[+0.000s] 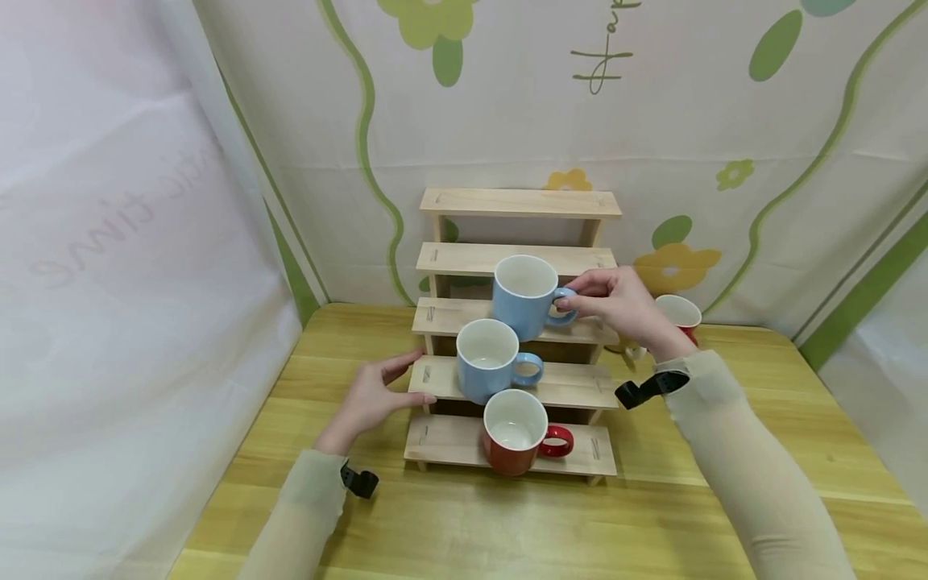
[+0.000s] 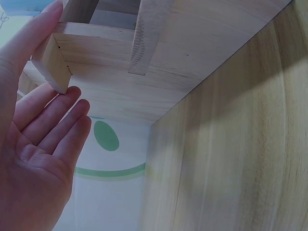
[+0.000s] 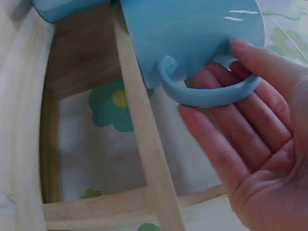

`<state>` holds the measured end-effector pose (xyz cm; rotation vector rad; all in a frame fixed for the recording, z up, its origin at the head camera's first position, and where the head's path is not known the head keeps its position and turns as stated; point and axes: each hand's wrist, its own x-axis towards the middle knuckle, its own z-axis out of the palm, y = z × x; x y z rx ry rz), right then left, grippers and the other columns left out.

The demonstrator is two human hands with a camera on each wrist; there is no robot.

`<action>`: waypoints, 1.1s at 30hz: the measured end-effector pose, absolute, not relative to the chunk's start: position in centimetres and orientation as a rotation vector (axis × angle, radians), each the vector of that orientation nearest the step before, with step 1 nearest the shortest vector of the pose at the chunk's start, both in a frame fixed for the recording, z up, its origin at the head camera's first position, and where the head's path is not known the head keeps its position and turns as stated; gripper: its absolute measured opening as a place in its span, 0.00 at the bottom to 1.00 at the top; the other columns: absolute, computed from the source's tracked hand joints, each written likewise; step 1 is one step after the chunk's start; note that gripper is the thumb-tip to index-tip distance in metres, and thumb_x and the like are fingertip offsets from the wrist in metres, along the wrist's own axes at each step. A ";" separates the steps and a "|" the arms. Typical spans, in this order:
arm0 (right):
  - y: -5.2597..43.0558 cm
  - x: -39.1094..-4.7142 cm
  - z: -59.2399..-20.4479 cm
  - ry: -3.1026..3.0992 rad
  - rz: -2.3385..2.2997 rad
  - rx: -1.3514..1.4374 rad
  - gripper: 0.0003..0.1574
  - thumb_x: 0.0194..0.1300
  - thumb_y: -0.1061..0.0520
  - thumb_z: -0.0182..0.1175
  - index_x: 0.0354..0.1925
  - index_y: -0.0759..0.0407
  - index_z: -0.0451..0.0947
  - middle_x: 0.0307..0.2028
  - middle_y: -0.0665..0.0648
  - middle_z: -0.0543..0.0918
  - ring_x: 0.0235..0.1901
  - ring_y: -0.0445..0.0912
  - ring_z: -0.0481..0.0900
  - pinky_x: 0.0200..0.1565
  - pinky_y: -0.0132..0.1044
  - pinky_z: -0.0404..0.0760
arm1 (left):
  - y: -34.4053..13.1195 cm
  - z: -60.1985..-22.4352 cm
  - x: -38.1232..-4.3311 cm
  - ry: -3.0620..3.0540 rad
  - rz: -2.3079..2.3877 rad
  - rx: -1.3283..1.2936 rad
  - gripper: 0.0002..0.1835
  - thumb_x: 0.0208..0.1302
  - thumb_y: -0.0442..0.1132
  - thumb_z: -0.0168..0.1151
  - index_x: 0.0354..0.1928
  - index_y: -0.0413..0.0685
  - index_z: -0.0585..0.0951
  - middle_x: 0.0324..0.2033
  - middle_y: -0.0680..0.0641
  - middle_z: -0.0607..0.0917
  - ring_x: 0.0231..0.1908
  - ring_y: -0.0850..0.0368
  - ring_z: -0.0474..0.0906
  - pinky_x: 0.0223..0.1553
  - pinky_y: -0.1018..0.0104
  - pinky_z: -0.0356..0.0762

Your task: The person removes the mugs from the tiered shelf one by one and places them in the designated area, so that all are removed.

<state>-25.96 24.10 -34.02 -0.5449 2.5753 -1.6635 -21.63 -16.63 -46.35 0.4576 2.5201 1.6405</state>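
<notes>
My right hand (image 1: 616, 302) holds a light blue mug (image 1: 524, 302) by its handle (image 3: 207, 96), thumb near the top of the loop and fingers below and through it. The mug is upright at the third step of a wooden stepped rack (image 1: 573, 383); whether its base bears fully on the board I cannot tell. My left hand (image 1: 373, 399) grips the left end of the second step, thumb on one edge, fingertips at the other (image 2: 53, 130). A second blue mug (image 1: 484, 366) stands on that step. On the lowest step stands a red mug (image 1: 511, 459), white inside.
Another red mug (image 1: 685, 310) is partly hidden behind my right wrist, on the wooden table (image 1: 739, 451) right of the rack. The two upper steps (image 1: 518, 203) hold no mugs. A printed white cloth (image 1: 507, 121) hangs close behind the rack.
</notes>
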 end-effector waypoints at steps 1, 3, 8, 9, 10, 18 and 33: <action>24.1 -25.9 -34.2 2.581 -1.676 -0.554 0.15 0.66 0.54 0.72 0.45 0.65 0.86 0.37 0.60 0.90 0.39 0.51 0.89 0.44 0.37 0.86 | -16.6 -46.3 -21.6 2.519 1.641 0.461 0.45 0.47 0.55 0.83 0.69 0.54 0.77 0.66 0.55 0.77 0.68 0.49 0.69 0.68 0.53 0.67; 24.1 -25.8 -34.4 2.582 -1.720 -0.562 0.14 0.66 0.55 0.72 0.44 0.66 0.86 0.37 0.60 0.90 0.39 0.50 0.89 0.46 0.36 0.86 | -16.7 -46.4 -21.6 2.520 1.638 0.462 0.45 0.47 0.56 0.83 0.69 0.54 0.77 0.66 0.55 0.77 0.67 0.49 0.69 0.68 0.53 0.67; 24.0 -25.4 -35.0 2.580 -1.828 -0.569 0.13 0.65 0.58 0.72 0.43 0.68 0.85 0.37 0.61 0.89 0.38 0.49 0.89 0.46 0.34 0.85 | -16.6 -46.3 -21.6 2.532 1.622 0.459 0.46 0.46 0.58 0.83 0.69 0.53 0.77 0.65 0.55 0.77 0.67 0.48 0.70 0.67 0.52 0.68; 24.0 -25.3 -35.1 2.586 -1.846 -0.571 0.13 0.65 0.59 0.72 0.42 0.69 0.85 0.37 0.61 0.89 0.38 0.48 0.89 0.45 0.34 0.85 | -16.6 -46.3 -21.6 2.532 1.621 0.457 0.46 0.46 0.58 0.83 0.69 0.53 0.77 0.65 0.55 0.77 0.67 0.48 0.70 0.67 0.52 0.68; 24.0 -25.2 -35.2 2.588 -1.866 -0.572 0.14 0.65 0.59 0.72 0.43 0.70 0.85 0.37 0.61 0.89 0.37 0.48 0.89 0.45 0.34 0.85 | -16.5 -46.3 -21.6 2.533 1.620 0.455 0.46 0.46 0.58 0.83 0.69 0.53 0.77 0.65 0.55 0.77 0.67 0.48 0.70 0.67 0.52 0.68; 24.4 -24.4 -35.0 2.579 -2.027 -0.577 0.12 0.66 0.63 0.70 0.44 0.73 0.84 0.37 0.57 0.90 0.37 0.46 0.89 0.44 0.35 0.86 | -16.5 -46.2 -21.5 2.527 1.625 0.434 0.46 0.47 0.56 0.83 0.69 0.52 0.77 0.66 0.55 0.77 0.67 0.48 0.69 0.67 0.52 0.67; 26.8 -23.2 -33.0 2.650 -2.201 -0.557 0.12 0.64 0.65 0.71 0.41 0.75 0.84 0.33 0.58 0.90 0.33 0.45 0.89 0.41 0.32 0.86 | -16.5 -46.2 -21.5 2.511 1.638 0.421 0.45 0.47 0.55 0.84 0.69 0.54 0.77 0.66 0.53 0.76 0.68 0.48 0.69 0.68 0.52 0.67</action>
